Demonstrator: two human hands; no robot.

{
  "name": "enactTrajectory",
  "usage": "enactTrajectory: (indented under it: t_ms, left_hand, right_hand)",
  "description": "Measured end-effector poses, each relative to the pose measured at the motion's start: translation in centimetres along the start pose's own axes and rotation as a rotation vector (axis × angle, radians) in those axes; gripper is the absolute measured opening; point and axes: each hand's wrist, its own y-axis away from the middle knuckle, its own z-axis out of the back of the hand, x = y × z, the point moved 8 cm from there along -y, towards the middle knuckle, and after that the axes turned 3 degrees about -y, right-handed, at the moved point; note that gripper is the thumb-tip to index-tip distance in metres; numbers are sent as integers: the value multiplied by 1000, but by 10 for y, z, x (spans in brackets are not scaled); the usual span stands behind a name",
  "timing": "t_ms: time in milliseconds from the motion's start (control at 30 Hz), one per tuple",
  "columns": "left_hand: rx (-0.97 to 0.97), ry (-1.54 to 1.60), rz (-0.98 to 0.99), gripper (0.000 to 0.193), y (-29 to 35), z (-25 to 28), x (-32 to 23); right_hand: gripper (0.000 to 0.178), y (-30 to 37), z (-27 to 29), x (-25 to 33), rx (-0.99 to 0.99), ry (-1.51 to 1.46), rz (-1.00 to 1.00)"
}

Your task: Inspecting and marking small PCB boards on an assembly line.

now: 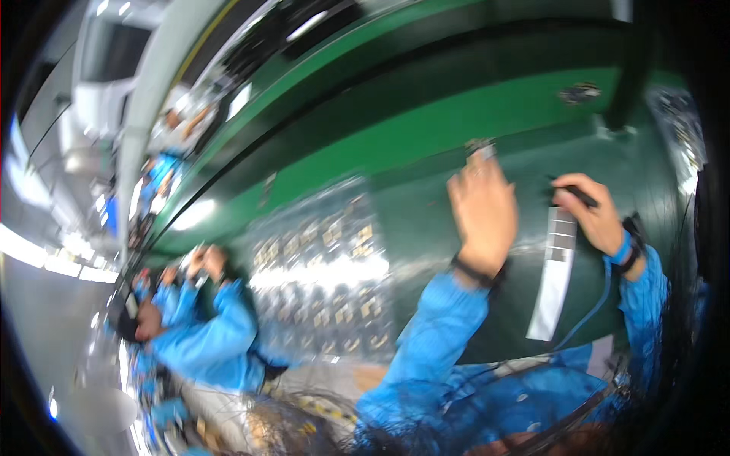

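My left hand (487, 209) is stretched out over the green work surface, thumb and little finger apart. Its fingertips reach a small silvery and dark part (480, 147), and whether they grip it is hidden. My right hand (597, 216) is closed round a slim black pen-like tool (582, 194); motion blur hides its exact kind. Just below that hand lies a long strip (549, 296), white at the near end, with a row of dark grey squares at the far end. A blue cord (597, 308) runs from the band on my right wrist.
Left of my hands lies a clear plastic tray (319, 346) holding rows of small parts. A small dark cluster (579, 93) sits at the far right, near a dark post (631, 83). Clear plastic packaging (677, 137) lies at the right edge. A co-worker in blue (205, 342) works at left.
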Motion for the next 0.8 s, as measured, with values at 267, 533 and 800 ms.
enactTrajectory:
  t_ms: [267, 533, 800]
  left_hand:
    - [313, 250, 30, 55, -115, -54, 61]
    - [59, 701, 83, 48, -159, -95, 66]
    - [-379, 385, 319, 20, -173, -73, 71]
  right_hand:
    - [17, -16, -14, -11, 37, -86, -10]
    - [17, -2, 2, -22, -10, -4, -31]
    - [18, -9, -4, -8, 8, -30, -31]
